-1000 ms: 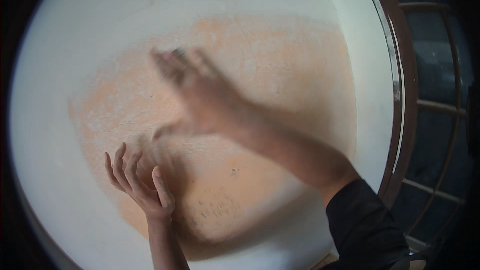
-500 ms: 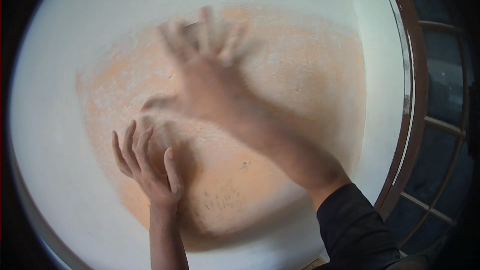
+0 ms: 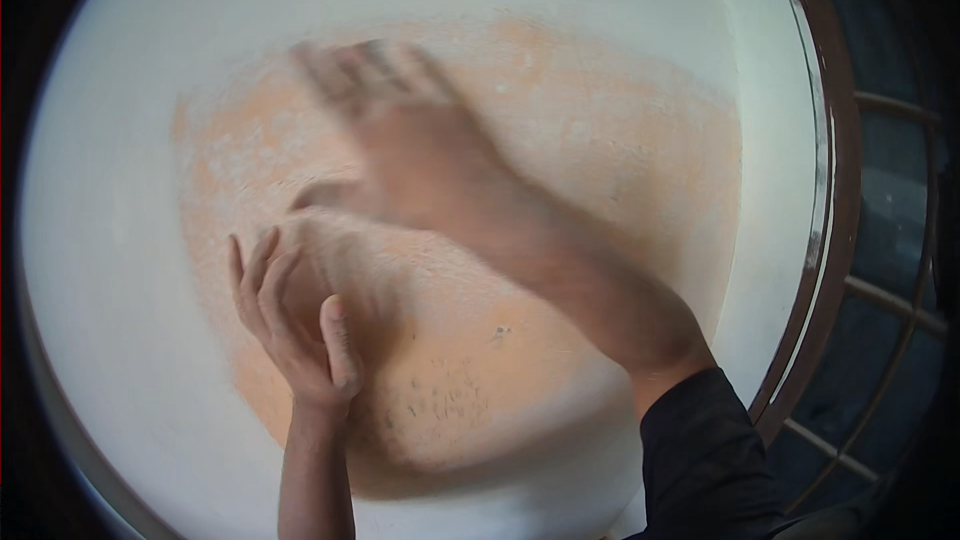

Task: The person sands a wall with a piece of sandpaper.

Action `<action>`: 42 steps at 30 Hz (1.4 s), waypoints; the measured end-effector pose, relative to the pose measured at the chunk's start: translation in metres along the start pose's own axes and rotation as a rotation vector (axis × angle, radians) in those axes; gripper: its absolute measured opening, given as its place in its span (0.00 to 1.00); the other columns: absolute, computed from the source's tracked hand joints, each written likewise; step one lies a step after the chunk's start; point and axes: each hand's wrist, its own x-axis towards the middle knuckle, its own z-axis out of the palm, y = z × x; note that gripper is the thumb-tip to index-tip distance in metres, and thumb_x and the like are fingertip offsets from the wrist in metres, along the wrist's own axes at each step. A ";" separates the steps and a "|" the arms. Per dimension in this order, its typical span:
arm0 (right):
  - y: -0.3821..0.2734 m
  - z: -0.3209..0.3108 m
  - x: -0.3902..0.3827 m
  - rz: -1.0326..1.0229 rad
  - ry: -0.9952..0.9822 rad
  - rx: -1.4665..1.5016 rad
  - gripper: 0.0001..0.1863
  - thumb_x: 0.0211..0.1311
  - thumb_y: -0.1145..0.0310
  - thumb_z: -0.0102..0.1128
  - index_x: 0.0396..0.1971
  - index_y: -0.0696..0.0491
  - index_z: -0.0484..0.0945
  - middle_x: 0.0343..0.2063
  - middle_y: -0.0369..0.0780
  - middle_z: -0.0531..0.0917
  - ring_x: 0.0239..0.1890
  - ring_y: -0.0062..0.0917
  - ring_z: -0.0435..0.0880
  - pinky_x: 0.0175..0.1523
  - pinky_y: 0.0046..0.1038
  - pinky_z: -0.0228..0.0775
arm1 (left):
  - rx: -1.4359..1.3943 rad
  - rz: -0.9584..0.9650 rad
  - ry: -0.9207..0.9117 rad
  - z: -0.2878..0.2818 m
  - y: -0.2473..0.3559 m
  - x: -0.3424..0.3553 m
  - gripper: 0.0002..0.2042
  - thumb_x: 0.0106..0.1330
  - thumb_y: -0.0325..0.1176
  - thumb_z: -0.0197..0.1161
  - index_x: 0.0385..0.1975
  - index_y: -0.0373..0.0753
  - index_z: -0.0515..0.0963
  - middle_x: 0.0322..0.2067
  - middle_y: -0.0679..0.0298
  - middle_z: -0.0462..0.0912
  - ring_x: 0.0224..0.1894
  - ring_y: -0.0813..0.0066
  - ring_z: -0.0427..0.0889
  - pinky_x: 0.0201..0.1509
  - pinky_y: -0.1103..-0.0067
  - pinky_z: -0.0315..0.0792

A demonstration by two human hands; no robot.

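A peach patch (image 3: 620,160) with whitish flecks and dark specks covers much of the pale wall. My right hand (image 3: 395,130) is smeared by motion across the patch's upper middle, thumb out to the left. Something dark and small shows at its fingers, but I cannot make out what it is or whether it is held. Below it, my left hand (image 3: 295,320) is raised in front of the patch with fingers apart and slightly curved, holding nothing. Whether its fingertips touch the wall I cannot tell.
A pale strip of wall (image 3: 775,180) runs down the right side beside a brown frame (image 3: 837,190). Beyond that is a dark barred window or glazed door (image 3: 890,190). Fine cracks mark the white wall above the patch.
My right hand rose from where it was a second ago and has shifted slightly left since half a second ago, still blurred. My left hand sits higher than a second ago. The view has shifted slightly.
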 end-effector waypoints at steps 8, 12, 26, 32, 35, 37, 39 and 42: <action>0.057 -0.004 -0.036 0.532 0.191 -0.121 0.69 0.61 0.23 0.52 0.79 0.63 0.31 0.76 0.62 0.56 0.79 0.52 0.55 0.82 0.58 0.30 | -0.071 -0.088 0.018 0.007 0.008 0.002 0.29 0.70 0.53 0.57 0.62 0.36 0.74 0.65 0.48 0.74 0.77 0.38 0.57 0.79 0.47 0.42; -0.048 0.023 0.039 -0.016 0.118 0.041 0.66 0.66 0.24 0.46 0.78 0.64 0.26 0.74 0.63 0.59 0.80 0.51 0.53 0.82 0.56 0.32 | -0.085 -0.101 0.049 -0.001 0.003 -0.007 0.32 0.72 0.56 0.53 0.64 0.33 0.71 0.66 0.44 0.71 0.76 0.36 0.57 0.79 0.47 0.44; 0.067 -0.025 -0.038 0.424 -0.151 -0.063 0.63 0.66 0.30 0.56 0.81 0.54 0.31 0.81 0.52 0.46 0.84 0.38 0.43 0.77 0.60 0.02 | 0.048 -0.126 0.064 -0.005 0.004 -0.005 0.28 0.67 0.53 0.60 0.60 0.39 0.76 0.64 0.49 0.74 0.77 0.42 0.58 0.81 0.47 0.36; 0.178 -0.038 -0.158 0.985 0.114 -0.027 0.50 0.78 0.43 0.50 0.82 0.50 0.30 0.80 0.49 0.53 0.80 0.41 0.57 0.75 0.60 0.01 | 0.066 -0.123 0.024 -0.002 0.017 -0.001 0.25 0.67 0.52 0.61 0.56 0.40 0.79 0.63 0.52 0.76 0.77 0.44 0.60 0.81 0.49 0.34; 0.146 -0.026 -0.139 0.870 0.254 0.032 0.56 0.73 0.41 0.57 0.81 0.49 0.27 0.80 0.50 0.54 0.79 0.44 0.59 0.77 0.60 0.04 | 0.050 -0.121 0.049 0.000 0.014 0.003 0.24 0.67 0.51 0.61 0.56 0.39 0.79 0.63 0.51 0.76 0.76 0.43 0.60 0.81 0.48 0.36; 0.107 -0.021 -0.100 0.714 0.123 -0.033 0.63 0.66 0.36 0.64 0.81 0.51 0.31 0.78 0.52 0.56 0.80 0.47 0.56 0.79 0.61 0.11 | 0.011 -0.119 0.047 0.001 0.016 0.002 0.24 0.68 0.50 0.61 0.55 0.39 0.79 0.62 0.51 0.77 0.76 0.43 0.61 0.80 0.49 0.38; 0.038 -0.011 -0.049 0.358 -0.017 -0.076 0.68 0.57 0.26 0.63 0.81 0.54 0.37 0.79 0.56 0.52 0.81 0.47 0.50 0.79 0.64 0.15 | 0.068 -0.110 0.059 -0.005 0.002 -0.004 0.23 0.72 0.44 0.56 0.59 0.34 0.75 0.63 0.47 0.75 0.75 0.40 0.61 0.79 0.48 0.47; -0.001 -0.004 -0.030 -0.022 -0.047 -0.001 0.73 0.52 0.19 0.58 0.81 0.55 0.34 0.79 0.55 0.50 0.82 0.46 0.48 0.78 0.68 0.17 | 0.086 -0.078 0.041 -0.007 0.002 0.006 0.20 0.74 0.40 0.54 0.58 0.33 0.75 0.64 0.47 0.75 0.76 0.41 0.60 0.79 0.50 0.49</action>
